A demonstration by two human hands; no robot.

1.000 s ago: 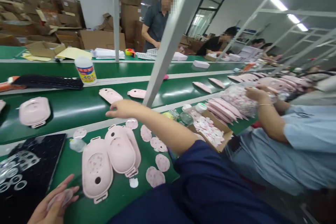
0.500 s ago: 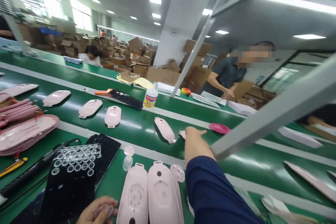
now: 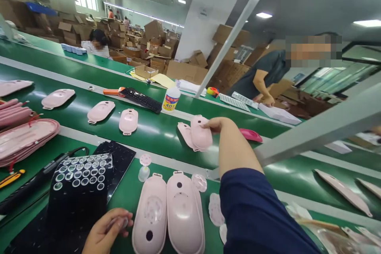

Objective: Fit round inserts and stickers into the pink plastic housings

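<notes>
My right hand reaches over the green belt and grips the edge of a pale pink oval plastic shell, which has a dark hole near its top. That shell partly covers another pink shell lying on the belt. Low in the view, my left hand is closed on a small clear plastic disc, partly hidden by the fingers. Beside it, two larger pink shells lie side by side on the bench. Clear patterned discs rest around them.
A black sheet with clear rings lies at left, near a black-handled tool and stacked pink shells. A glue bottle stands beyond the belt. A slanted metal post crosses at right. Across the line, a person handles cardboard.
My right hand has lifted a pink shell and brought it left, overlapping the shell on the belt. My left hand still holds the clear disc. The view has tilted slightly down.
</notes>
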